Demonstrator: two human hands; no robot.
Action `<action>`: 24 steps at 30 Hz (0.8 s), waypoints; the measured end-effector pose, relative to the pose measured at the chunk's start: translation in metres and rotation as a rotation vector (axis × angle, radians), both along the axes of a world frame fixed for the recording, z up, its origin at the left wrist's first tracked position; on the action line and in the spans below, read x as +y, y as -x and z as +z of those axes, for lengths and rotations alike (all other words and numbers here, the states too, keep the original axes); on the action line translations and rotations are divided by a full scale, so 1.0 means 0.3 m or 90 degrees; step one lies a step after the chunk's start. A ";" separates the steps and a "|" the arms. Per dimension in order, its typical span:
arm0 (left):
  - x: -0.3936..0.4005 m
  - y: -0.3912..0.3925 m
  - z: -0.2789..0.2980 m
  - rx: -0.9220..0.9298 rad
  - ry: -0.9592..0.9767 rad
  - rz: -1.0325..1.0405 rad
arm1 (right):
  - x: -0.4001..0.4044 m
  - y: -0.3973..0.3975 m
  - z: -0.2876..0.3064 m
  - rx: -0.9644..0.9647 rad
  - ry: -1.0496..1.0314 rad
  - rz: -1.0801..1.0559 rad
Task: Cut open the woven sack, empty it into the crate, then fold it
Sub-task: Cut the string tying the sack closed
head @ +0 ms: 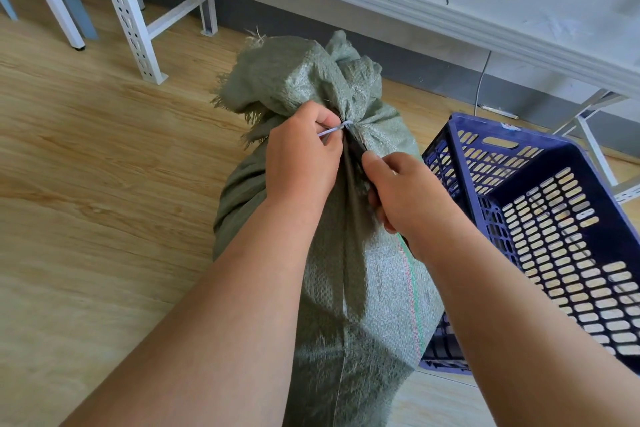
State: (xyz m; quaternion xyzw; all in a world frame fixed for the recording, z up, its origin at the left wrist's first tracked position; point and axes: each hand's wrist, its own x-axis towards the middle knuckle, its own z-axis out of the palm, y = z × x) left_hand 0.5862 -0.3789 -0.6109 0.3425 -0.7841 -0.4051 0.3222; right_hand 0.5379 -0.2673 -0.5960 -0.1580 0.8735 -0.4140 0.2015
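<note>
My left hand (pixel 304 156) pinches the white tie (pixel 337 129) cinching the green woven sack (pixel 363 281); my right hand (pixel 412 198) grips a dark tool just beside it. The blue crate (pixel 540 163) stands right of that hand.

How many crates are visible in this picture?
1. The blue crate stands on the floor at the right of the woven sack, touching it, beside the right hand. Others may stand out of view.
</note>
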 end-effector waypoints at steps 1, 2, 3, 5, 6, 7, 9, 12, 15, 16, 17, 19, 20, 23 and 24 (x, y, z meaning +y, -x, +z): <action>0.001 0.001 -0.001 -0.002 -0.001 -0.005 | -0.001 0.003 0.001 -0.003 0.001 0.002; 0.003 0.003 -0.003 -0.006 -0.002 -0.010 | -0.001 0.007 0.003 -0.003 -0.002 0.004; 0.004 0.004 -0.004 -0.010 -0.003 -0.012 | -0.001 0.010 0.005 -0.001 -0.006 0.007; 0.000 0.004 -0.006 -0.006 -0.007 -0.004 | -0.001 0.016 0.008 0.007 -0.007 0.019; -0.005 0.002 -0.009 0.001 -0.011 0.004 | -0.002 0.016 0.010 0.007 -0.005 0.027; -0.010 0.000 -0.011 0.009 -0.019 0.010 | -0.001 0.014 0.013 0.003 -0.002 0.034; -0.019 -0.001 -0.017 0.027 -0.037 0.013 | 0.004 0.010 0.020 -0.016 -0.001 0.040; -0.019 0.002 -0.020 0.032 -0.043 0.004 | 0.010 0.007 0.033 -0.039 0.005 0.041; -0.010 0.003 -0.019 0.027 -0.018 -0.011 | 0.012 0.014 0.043 -0.060 0.005 0.032; -0.008 0.004 -0.018 0.025 -0.014 -0.013 | 0.014 0.014 0.046 -0.066 0.006 0.030; -0.008 0.005 -0.019 0.025 -0.014 -0.011 | 0.017 0.014 0.047 -0.071 0.011 0.030; -0.012 0.008 -0.021 0.030 -0.027 0.004 | 0.019 0.011 0.046 -0.075 0.023 0.035; -0.015 0.010 -0.023 0.031 -0.040 0.011 | 0.019 0.009 0.044 -0.074 0.024 0.038; -0.021 0.017 -0.027 0.028 -0.084 0.014 | 0.023 0.006 0.045 -0.078 0.022 0.042; -0.021 0.019 -0.028 0.031 -0.099 0.008 | 0.025 0.005 0.048 -0.089 0.025 0.040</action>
